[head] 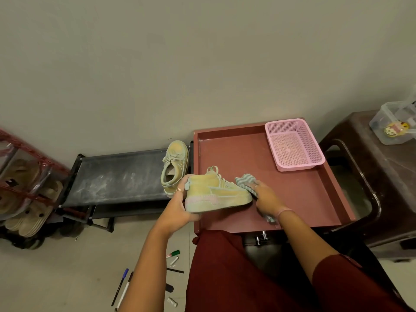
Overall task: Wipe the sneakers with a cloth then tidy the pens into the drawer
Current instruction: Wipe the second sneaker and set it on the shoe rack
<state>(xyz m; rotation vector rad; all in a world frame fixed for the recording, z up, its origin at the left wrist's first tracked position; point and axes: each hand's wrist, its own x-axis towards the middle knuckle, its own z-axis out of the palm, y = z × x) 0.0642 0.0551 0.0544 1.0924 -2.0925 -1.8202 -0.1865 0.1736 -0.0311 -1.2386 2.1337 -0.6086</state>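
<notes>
A red-brown drawer (319, 199), pulled open, is taken as the landmark. Left of it a dark shoe rack (117, 179) is seen, and on the rack's end nearest the drawer one sneaker (174, 167) is stood. A pink basket (295, 144) is set in the drawer's far right corner. Over the drawer's near left part the other sneaker (216, 192) is held at its heel by the left hand (177, 210), fingers curled round it. A striped cloth (246, 182) is gripped by the right hand (266, 198) against the sneaker's toe. Pens (173, 258) are scattered on the floor below the drawer's near left corner.
</notes>
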